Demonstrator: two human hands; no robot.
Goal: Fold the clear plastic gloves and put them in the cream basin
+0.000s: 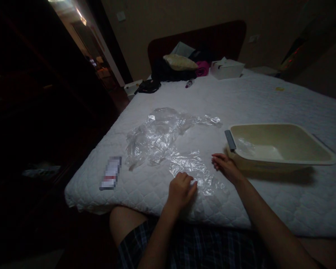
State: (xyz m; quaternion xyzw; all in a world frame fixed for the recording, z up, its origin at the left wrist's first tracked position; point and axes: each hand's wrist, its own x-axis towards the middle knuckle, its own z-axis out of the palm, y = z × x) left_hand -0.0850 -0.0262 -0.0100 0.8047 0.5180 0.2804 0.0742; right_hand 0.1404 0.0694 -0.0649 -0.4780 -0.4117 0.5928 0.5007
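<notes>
Clear plastic sheet (190, 162) spread on white mattress (268, 101), near its front edge. Left hand (181, 189) curled on it, possibly pinching film; too dim to tell. Right hand (226, 166) flat, fingers extended, at sheet's edge, just beside beige basin (282, 158).

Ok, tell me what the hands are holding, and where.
The left hand seems to pinch the plastic sheet at its near edge; the right hand lies flat, holding nothing.

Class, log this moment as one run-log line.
left hand: curled on plastic sheet | right hand: flat at sheet edge, beside basin | surface: mattress
</notes>
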